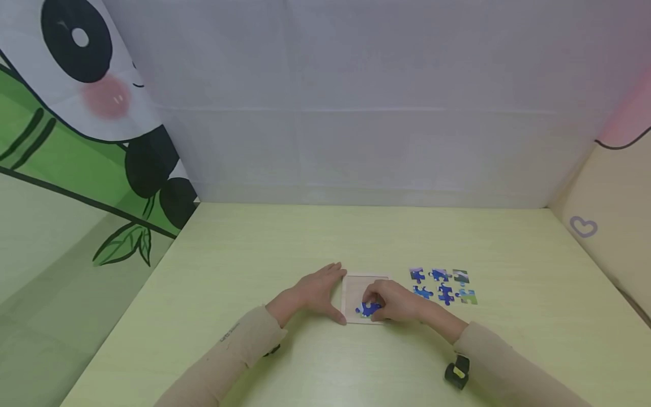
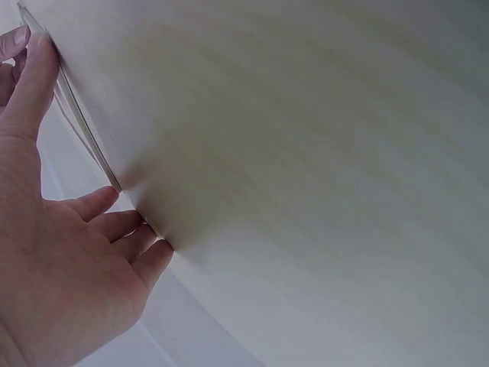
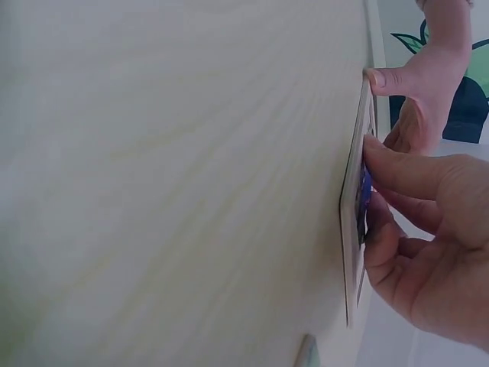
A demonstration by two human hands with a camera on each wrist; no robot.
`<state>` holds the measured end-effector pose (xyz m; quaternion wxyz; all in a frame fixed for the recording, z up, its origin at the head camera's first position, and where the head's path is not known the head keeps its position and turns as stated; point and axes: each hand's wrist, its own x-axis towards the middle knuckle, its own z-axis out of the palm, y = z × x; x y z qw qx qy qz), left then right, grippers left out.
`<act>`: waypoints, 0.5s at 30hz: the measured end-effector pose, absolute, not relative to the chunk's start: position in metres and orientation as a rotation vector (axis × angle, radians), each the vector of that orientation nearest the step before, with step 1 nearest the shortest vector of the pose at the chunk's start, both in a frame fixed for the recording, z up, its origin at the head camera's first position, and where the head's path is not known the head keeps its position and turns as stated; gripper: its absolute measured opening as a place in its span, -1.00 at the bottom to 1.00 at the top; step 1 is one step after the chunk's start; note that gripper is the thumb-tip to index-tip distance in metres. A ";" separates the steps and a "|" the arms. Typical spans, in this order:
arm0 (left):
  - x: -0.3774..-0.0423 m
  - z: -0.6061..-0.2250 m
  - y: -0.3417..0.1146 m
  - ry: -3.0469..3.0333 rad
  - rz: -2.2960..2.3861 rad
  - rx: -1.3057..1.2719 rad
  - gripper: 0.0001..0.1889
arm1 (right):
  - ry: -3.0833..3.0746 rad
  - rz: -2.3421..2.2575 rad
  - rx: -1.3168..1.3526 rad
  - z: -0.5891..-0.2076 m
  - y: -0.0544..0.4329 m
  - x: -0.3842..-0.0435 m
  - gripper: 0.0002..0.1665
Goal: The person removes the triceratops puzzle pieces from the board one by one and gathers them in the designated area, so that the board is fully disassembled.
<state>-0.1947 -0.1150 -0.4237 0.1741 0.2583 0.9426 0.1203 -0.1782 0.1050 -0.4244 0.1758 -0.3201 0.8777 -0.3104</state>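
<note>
A shallow light wooden puzzle tray [image 1: 354,288] lies on the table. My left hand [image 1: 317,289] rests spread along its left side, thumb at the near corner and fingertips by the far corner. In the left wrist view the fingertips [image 2: 157,256] touch down at the tray's edge. My right hand [image 1: 395,299] reaches over the tray's right part, thumb and fingers pinching a blue jigsaw piece [image 1: 368,309] low in the near part of the tray. Its fingers hide part of the piece. The right wrist view shows the blue piece [image 3: 366,191] right at the tray's surface.
Several loose jigsaw pieces lie in two rows right of the tray, among them a blue one [image 1: 446,294] and a green-edged one [image 1: 468,297]. The pale table [image 1: 285,237] ends at a grey-white backdrop [image 1: 356,147]. A dark wrist device [image 1: 457,373] hangs at the right sleeve.
</note>
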 end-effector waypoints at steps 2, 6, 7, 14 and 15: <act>-0.195 -0.425 -0.115 2.671 0.337 0.731 0.16 | 2.486 -0.884 -0.907 -0.424 0.105 -0.178 -0.72; -0.196 -0.425 -0.116 2.670 0.335 0.734 0.16 | 2.483 -0.894 -0.913 -0.424 0.105 -0.178 -0.73; -0.196 -0.425 -0.116 2.669 0.337 0.733 0.16 | 2.484 -0.897 -0.914 -0.425 0.105 -0.178 -0.73; -0.196 -0.423 -0.116 2.665 0.343 0.739 0.16 | 2.477 -0.946 -0.937 -0.424 0.106 -0.178 -0.74; -0.196 -0.423 -0.115 2.665 0.341 0.741 0.16 | 2.473 -0.956 -0.943 -0.424 0.106 -0.178 -0.75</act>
